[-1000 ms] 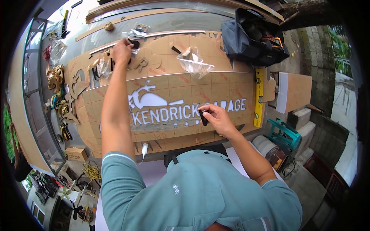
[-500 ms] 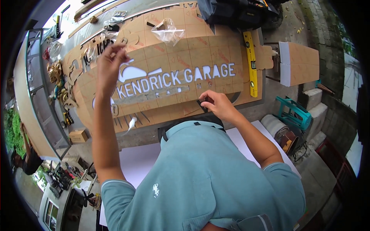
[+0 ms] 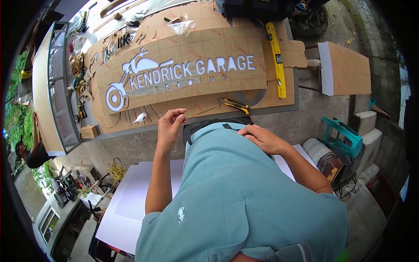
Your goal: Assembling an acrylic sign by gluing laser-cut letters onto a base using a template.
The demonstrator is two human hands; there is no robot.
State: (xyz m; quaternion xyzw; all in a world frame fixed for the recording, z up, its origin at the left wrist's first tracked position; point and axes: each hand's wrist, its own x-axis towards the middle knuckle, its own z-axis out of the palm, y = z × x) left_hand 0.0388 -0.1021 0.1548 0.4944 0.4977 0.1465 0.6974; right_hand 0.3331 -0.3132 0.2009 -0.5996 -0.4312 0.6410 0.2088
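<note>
Standing at a grey-edged counter (image 3: pixel 283 108): one person, teal shirt (image 3: pixel 209 174), both hands before the body. Listed from near to far, as I see them.

Right hand (image 3: pixel 263 137): at the waist, fingers bent in against the shirt; whether it grips anything I cannot tell.

Left hand (image 3: pixel 171 126): raised just off the counter's near edge, fingers loosely curled toward the thumb; nothing shows in it, though I cannot tell what the fingertips may hide.

Utility knife (image 3: pixel 234 105), yellow and black: lying near the counter's front edge, between the hands and the panel.

White bottle (image 3: pixel 140 117), small: to the left of the left hand, beside thin dark strips.

Panel (image 3: pixel 187 50), brown-papered, with cut-out lettering and a motorcycle shape: flat on the counter, beyond both hands.

Spirit level (image 3: pixel 277 61), yellow: to the panel's right.

Black letters (image 3: pixel 124 41), loose: past the panel's far left part.

Clear plastic bag (image 3: pixel 181 27): past its far edge.

Dark bag (image 3: pixel 262 8): farthest, cut off by the upper border of view.
</note>
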